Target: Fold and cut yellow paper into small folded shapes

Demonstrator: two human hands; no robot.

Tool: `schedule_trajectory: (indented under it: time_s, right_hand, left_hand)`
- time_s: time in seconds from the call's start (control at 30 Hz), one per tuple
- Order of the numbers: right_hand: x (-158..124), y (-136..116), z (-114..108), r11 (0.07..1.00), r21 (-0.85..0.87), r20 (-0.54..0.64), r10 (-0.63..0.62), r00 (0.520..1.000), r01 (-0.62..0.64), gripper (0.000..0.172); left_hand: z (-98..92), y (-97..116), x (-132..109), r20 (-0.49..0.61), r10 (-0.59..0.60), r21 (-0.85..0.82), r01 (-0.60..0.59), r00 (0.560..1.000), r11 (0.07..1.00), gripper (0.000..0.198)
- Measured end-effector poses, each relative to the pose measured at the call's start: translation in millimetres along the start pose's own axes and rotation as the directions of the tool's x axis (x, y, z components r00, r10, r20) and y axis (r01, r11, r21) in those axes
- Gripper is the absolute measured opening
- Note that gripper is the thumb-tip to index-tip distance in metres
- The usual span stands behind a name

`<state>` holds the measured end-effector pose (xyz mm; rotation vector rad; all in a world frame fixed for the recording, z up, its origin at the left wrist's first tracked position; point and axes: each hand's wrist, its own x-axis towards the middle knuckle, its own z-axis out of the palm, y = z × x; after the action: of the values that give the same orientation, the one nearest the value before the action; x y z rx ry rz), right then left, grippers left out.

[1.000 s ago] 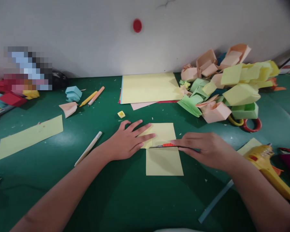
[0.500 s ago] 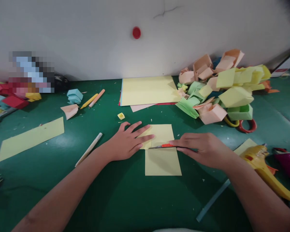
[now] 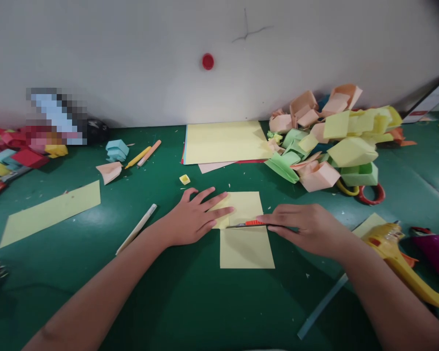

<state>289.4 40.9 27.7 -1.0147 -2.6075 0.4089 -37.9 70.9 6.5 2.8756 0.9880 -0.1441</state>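
A pale yellow sheet of paper (image 3: 246, 246) lies on the green table (image 3: 190, 302) in front of me. My left hand (image 3: 195, 217) rests flat on the sheet's left upper part, fingers spread. My right hand (image 3: 303, 225) grips an orange utility knife (image 3: 249, 224), its blade lying across the middle of the sheet and pointing left toward my left fingertips.
A stack of coloured sheets (image 3: 225, 141) lies by the wall. A heap of folded paper boxes (image 3: 332, 141) sits at the back right, with scissors (image 3: 366, 192) beside it. A yellow glue gun (image 3: 402, 258) lies at the right. A yellow strip (image 3: 51, 212) and white stick (image 3: 137, 228) lie left.
My hands and the knife hold almost the same place on the sheet. The view has tilted slightly, so everything sits a little lower in the picture.
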Motion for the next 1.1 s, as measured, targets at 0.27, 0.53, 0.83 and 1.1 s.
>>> schedule_trajectory:
  time_s: [0.27, 0.53, 0.83, 1.1]
  right_hand:
    - [-0.7, 1.2, 0.0, 1.0, -0.004, -0.005, 0.005, 1.0, -0.005, 0.033]
    - [-1.5, 3.2, 0.6, 1.0, 0.002, 0.019, 0.025, 1.0, -0.025, 0.034]
    - [-2.6, 5.2, -0.8, 0.998, 0.0, 0.065, 0.061, 0.996, -0.061, 0.035]
    - [-2.6, 5.2, -1.4, 0.997, 0.012, 0.06, 0.075, 0.995, -0.076, 0.034]
  left_hand:
    - [-2.7, -0.1, -1.6, 0.016, 0.0, -0.011, 0.0, 1.0, 1.0, 0.051]
    - [-1.6, 0.0, -1.1, -0.005, 0.001, -0.02, -0.001, 1.0, 1.0, 0.052]
    - [1.3, -0.2, -1.5, -0.034, 0.005, -0.026, -0.006, 0.999, 1.0, 0.052]
    - [-0.2, -0.1, -0.8, 0.021, -0.006, -0.016, 0.007, 1.0, 1.0, 0.052]
